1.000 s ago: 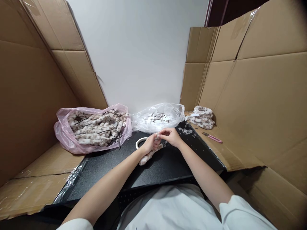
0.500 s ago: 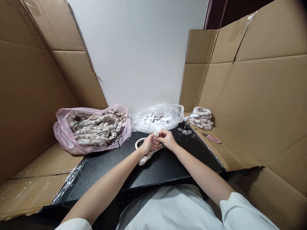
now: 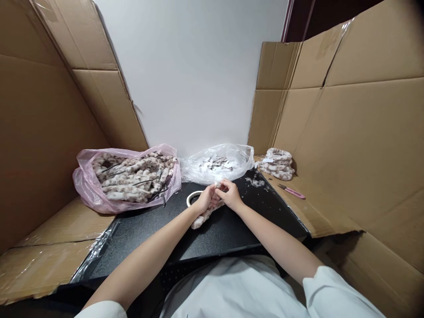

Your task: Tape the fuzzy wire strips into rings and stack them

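Observation:
Both my hands meet over the middle of the black table (image 3: 139, 234). My left hand (image 3: 206, 199) is closed around a spotted, fluffy white-and-brown fabric tube (image 3: 201, 220), whose lower end hangs out beneath the palm. My right hand (image 3: 231, 194) pinches the tube's upper end, which shows as a small pale tuft above the fingertips. The fingers hide most of the pinched part. A roll of white tape (image 3: 190, 198) lies on the table just behind my left hand, partly covered by it.
At the left, a pink plastic bag (image 3: 86, 194) holds several fluffy tubes with dark cords. Behind my hands lies a clear bag (image 3: 241, 154) of small pieces. Fluffy rings (image 3: 280, 164) are stacked at the right, near pink-handled snips (image 3: 293, 192). Cardboard walls (image 3: 371, 145) flank the table.
My right hand's fingers have shifted slightly at the tube's upper end, and less of the pale tuft shows between my hands. Everything else stays in place.

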A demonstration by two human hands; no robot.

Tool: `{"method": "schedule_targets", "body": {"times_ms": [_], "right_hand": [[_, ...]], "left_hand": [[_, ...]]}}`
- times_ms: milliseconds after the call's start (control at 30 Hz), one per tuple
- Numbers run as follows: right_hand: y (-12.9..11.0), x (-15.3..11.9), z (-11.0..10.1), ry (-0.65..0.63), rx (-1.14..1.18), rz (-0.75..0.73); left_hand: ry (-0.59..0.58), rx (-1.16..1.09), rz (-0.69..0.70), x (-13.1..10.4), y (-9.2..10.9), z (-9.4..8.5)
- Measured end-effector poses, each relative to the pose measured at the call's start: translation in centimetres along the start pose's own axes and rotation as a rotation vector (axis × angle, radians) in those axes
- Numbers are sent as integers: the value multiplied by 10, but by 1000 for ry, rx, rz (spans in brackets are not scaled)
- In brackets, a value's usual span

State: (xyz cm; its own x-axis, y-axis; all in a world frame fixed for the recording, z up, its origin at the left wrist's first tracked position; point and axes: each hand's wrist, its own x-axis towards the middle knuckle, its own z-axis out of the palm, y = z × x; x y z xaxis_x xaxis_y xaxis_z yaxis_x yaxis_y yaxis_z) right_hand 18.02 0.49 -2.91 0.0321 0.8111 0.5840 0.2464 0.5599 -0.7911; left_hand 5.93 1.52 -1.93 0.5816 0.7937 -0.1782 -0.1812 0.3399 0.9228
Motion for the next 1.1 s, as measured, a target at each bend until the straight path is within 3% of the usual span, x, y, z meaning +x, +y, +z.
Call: {"method": "schedule_targets", "body": {"times_ms": [167,500,633,767,1100], "right_hand": [[0,2,-5,-46,-46,-10],[-14,0,-11,-83,-86,-85],[-11,7,-24,-155,106,17],[-5,17,-34,-188,126,134],[-2,16,-37,-273,138,184]], "left_hand": [[-13,54,18,-2,0,3],[108,178,126,-6,-4,-2],[43,217,147,-8,-2,1],[-9,297,176,-10,-1,5],[-33,251,169,-9,0,2]]}}
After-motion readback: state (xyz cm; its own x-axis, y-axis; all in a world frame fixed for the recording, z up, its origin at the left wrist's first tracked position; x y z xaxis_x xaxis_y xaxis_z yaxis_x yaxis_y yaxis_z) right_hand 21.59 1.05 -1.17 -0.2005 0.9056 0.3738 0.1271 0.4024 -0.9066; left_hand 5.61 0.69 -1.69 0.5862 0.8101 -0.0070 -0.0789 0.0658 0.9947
